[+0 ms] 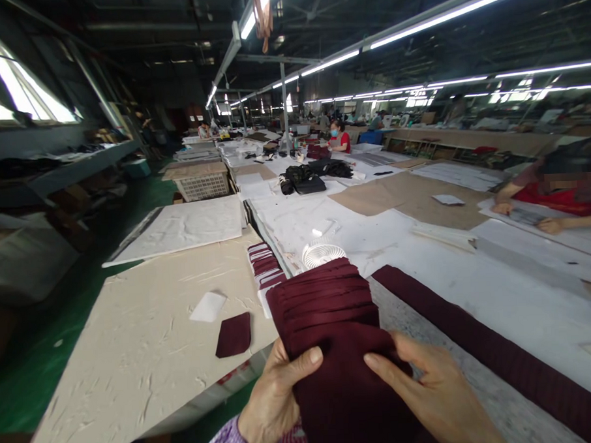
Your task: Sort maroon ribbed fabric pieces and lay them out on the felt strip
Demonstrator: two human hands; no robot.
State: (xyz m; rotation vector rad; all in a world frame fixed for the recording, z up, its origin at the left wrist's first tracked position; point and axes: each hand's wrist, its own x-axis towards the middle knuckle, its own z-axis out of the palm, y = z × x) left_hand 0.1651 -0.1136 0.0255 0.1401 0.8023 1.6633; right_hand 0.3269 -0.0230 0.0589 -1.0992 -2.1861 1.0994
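Between my two hands is a stack of maroon fabric pieces (328,305), its far edges fanned out in layers. My left hand (278,392) grips the stack's left side, thumb on top and fingers underneath. On the right side my right hand (430,385) pinches the cloth, its thumb lying on the upper face. A long row of overlapping maroon pieces (487,344) runs along the table to the right. Left of the stack, a single maroon piece (233,335) and a white paper piece (208,306) lie on the beige-covered surface (148,339).
Just beyond the stack are a small white fan (324,254) and a bundle of maroon and white pieces (265,265). Dark cloth (303,179) is heaped further along the white table (295,215). One person (558,190) works at the right; another (339,140) is farther back.
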